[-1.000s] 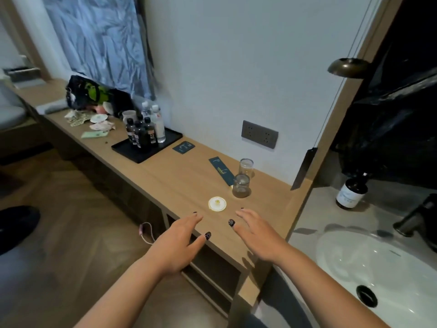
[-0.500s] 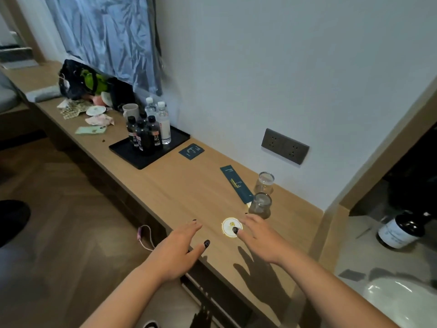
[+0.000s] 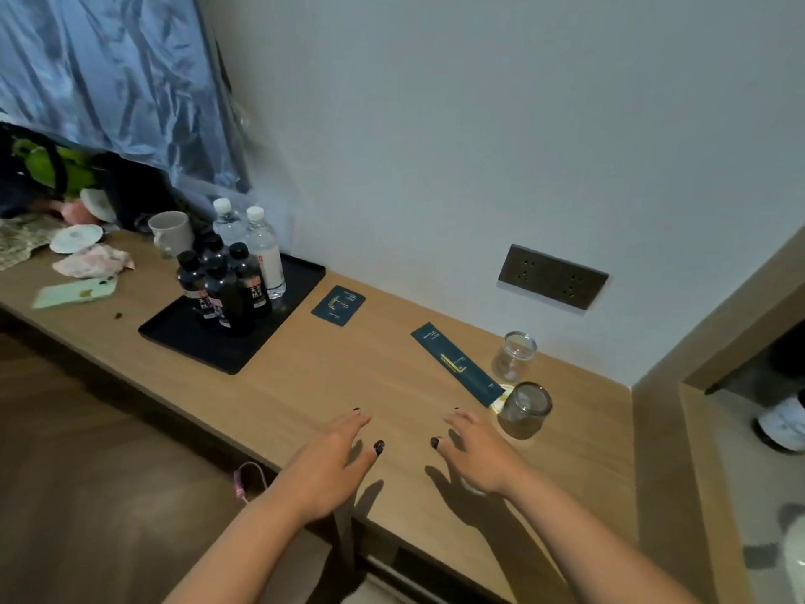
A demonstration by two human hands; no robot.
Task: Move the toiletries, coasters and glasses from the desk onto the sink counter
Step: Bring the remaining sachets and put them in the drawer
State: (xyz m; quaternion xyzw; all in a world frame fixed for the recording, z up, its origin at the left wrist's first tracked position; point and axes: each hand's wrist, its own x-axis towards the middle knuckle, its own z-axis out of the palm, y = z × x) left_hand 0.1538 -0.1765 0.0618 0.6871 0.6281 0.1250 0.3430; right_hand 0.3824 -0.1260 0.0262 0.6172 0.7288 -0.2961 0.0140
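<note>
Left hand point(image 3: 331, 466) and right hand point(image 3: 477, 455) hover low over the table point(image 3: 305, 385), each grip wide, fingers spread, holding nothing. Just beyond the right hand, near glass point(image 3: 524, 409) stands on a coaster point(image 3: 501, 396); long packet point(image 3: 455, 364) beside it; far glass point(image 3: 514, 357) near the wall; square packet point(image 3: 338, 306) further left

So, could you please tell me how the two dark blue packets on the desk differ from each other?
The long packet is a narrow strip; the square packet is short and squarish. The long packet lies beside the two glasses, its near end by a coaster; the square packet lies beside the black tray. Both are dark blue with pale print, flat on the desk.
</note>
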